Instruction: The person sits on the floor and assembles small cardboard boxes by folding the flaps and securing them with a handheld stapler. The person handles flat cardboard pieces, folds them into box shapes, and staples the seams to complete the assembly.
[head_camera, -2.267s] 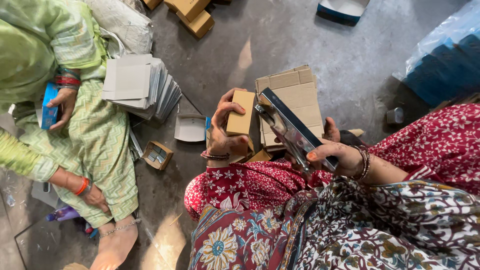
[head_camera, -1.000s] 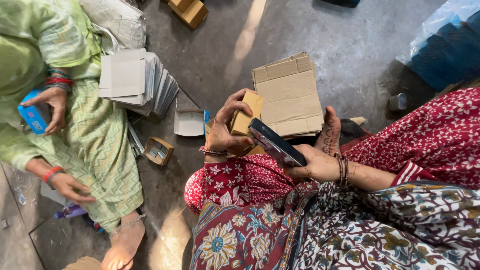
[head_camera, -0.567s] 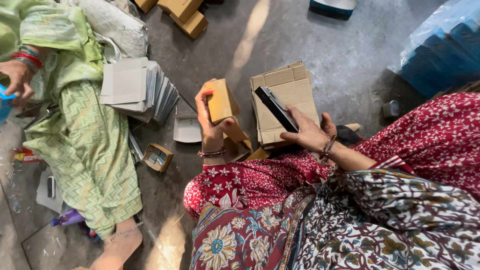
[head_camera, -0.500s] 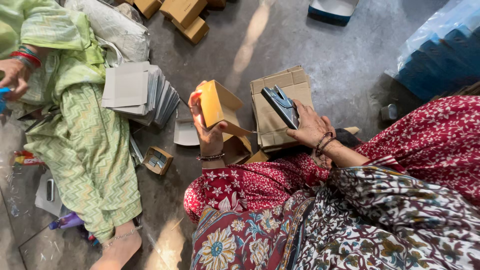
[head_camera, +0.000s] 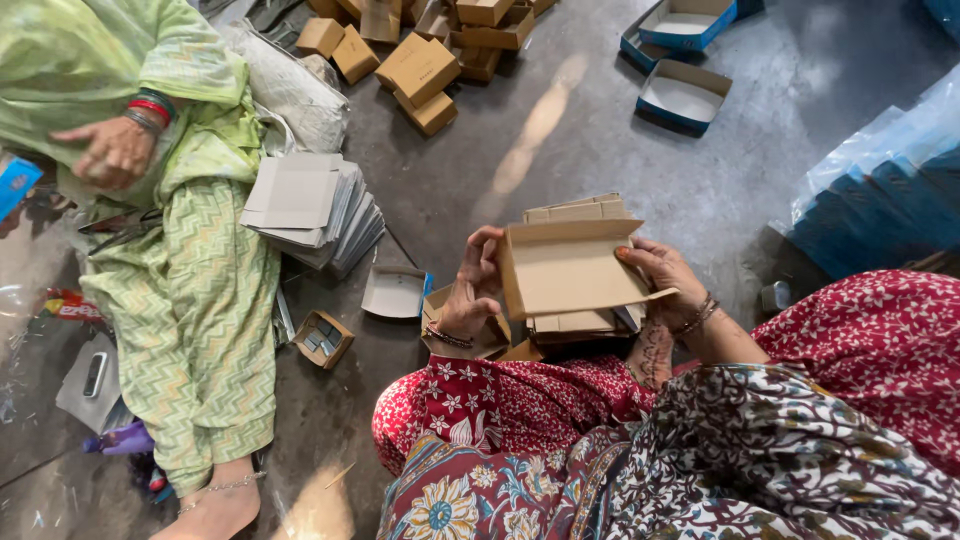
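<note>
Above the lap, both hands, left hand (head_camera: 472, 290) and right hand (head_camera: 662, 272), seemingly clamp the cardboard box (head_camera: 568, 268) edges.

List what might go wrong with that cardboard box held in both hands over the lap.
1. The brown cardboard box is gripped only at its edges by the left hand and right hand; its thin walls may buckle or crease.
2. Its loose flap juts out near the right hand, so it could bend or tear.
3. Flat cardboard blanks lie stacked right beneath; a slip might knock that pile askew.
</note>
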